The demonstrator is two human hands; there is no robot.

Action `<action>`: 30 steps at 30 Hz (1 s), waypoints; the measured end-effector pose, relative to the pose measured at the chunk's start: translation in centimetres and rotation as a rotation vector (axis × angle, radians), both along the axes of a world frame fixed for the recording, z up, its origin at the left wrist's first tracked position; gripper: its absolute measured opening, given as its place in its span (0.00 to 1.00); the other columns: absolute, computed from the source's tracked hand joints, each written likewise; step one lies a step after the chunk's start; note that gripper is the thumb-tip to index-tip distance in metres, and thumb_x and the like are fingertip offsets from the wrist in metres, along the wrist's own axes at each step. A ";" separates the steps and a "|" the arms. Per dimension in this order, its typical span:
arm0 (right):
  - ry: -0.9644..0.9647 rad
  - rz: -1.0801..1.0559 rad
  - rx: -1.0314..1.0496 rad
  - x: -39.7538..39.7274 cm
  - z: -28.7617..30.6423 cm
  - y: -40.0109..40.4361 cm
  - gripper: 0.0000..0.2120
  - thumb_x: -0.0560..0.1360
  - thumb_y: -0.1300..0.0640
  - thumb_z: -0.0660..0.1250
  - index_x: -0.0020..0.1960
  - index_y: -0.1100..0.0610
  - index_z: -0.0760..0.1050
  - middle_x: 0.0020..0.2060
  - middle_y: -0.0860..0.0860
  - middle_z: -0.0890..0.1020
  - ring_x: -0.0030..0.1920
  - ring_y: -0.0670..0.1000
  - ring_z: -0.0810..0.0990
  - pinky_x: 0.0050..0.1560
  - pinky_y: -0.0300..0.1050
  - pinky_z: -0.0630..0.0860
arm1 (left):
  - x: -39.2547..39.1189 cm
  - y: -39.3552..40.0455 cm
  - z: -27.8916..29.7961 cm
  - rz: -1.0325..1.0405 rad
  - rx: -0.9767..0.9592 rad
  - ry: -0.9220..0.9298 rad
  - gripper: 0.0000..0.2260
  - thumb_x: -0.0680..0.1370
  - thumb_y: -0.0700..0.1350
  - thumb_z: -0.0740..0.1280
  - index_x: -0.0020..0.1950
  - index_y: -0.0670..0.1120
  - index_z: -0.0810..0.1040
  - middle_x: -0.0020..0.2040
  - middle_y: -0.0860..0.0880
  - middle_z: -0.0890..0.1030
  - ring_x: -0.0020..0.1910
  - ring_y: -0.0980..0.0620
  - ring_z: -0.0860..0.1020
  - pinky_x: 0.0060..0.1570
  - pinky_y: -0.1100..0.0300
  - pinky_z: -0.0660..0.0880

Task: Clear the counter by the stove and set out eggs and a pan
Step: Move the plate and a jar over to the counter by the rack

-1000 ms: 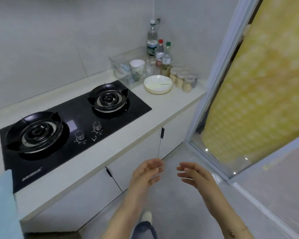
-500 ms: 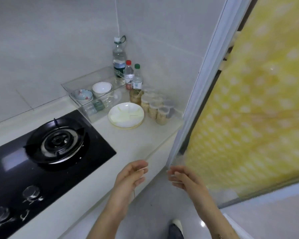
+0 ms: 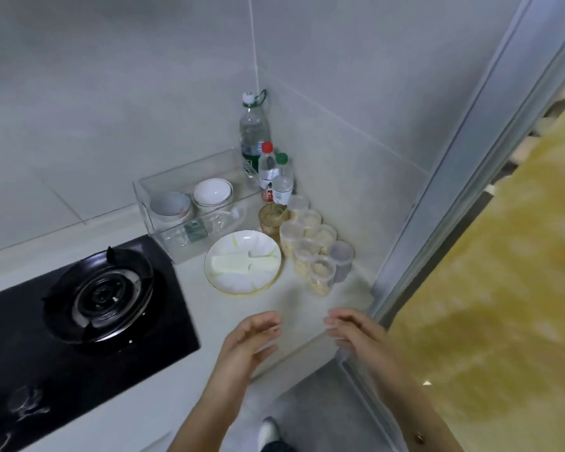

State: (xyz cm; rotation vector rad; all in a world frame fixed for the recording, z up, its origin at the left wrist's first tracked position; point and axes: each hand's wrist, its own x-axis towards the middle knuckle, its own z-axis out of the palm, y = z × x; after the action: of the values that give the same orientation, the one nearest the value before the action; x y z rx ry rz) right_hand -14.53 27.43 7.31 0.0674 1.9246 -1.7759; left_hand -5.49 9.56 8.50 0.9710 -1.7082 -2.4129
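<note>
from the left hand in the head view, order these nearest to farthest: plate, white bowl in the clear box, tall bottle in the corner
1. Plate, on the counter just beyond the left hand.
2. White bowl, farther back in the clear box.
3. Tall bottle, rearmost, in the wall corner.

The stove (image 3: 79,321) was glossy black, the counter (image 3: 229,318) cream, the plate (image 3: 242,267) white with a yellow rim, the curtain (image 3: 503,288) yellow with pale dots.
</note>
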 end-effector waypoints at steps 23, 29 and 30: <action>-0.196 0.165 0.350 -13.1 -7.9 -17.7 0.15 0.76 0.58 0.66 0.61 0.52 0.68 0.51 0.48 0.78 0.47 0.47 0.78 0.39 0.39 0.74 | -13.8 -15.0 -14.5 0.364 -0.179 -0.428 0.14 0.78 0.38 0.63 0.63 0.41 0.68 0.48 0.48 0.76 0.47 0.44 0.78 0.35 0.56 0.78; -0.196 0.162 0.309 -14.6 -9.8 -18.2 0.29 0.74 0.65 0.66 0.71 0.54 0.60 0.59 0.53 0.77 0.58 0.54 0.78 0.53 0.51 0.78 | -14.0 -14.9 -15.4 0.361 -0.228 -0.495 0.13 0.75 0.44 0.64 0.58 0.44 0.71 0.50 0.46 0.79 0.49 0.42 0.79 0.49 0.40 0.79; -0.187 0.186 0.321 -14.8 -10.1 -18.2 0.28 0.73 0.65 0.66 0.70 0.54 0.61 0.58 0.52 0.77 0.57 0.53 0.78 0.55 0.52 0.78 | -14.0 -14.9 -15.5 0.367 -0.199 -0.481 0.15 0.73 0.46 0.64 0.59 0.44 0.71 0.51 0.45 0.79 0.50 0.42 0.79 0.48 0.41 0.80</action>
State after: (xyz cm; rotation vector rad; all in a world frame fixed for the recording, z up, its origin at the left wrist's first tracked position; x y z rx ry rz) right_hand -29.31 9.20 -2.79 0.1551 1.9895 -1.2836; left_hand -19.46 -5.35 -7.01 1.7529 -1.6539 -1.8403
